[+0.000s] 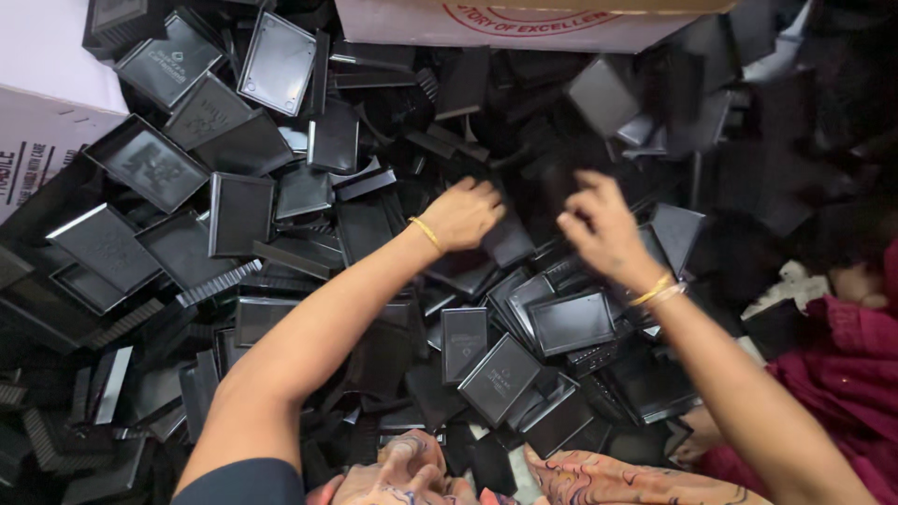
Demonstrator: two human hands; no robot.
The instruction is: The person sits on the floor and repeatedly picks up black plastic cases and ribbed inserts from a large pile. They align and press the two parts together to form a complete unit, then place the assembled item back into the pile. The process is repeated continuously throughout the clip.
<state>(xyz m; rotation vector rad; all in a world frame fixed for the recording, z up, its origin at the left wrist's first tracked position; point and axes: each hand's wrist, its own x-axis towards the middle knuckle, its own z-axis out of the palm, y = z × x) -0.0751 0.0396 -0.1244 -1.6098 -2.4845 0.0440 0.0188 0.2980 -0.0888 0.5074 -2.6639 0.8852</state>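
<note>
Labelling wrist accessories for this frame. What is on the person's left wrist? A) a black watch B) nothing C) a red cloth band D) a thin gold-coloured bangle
D: a thin gold-coloured bangle circles the wrist just behind the left hand, which reaches into the pile of black plastic trays.

A single head-worn camera looks almost straight down from close above. The pile of black plastic trays (pixel 281 234) fills the frame. Both forearms enter from the bottom edge and reach toward the upper centre. A cardboard box (pixel 524 21) crosses the top edge.
</note>
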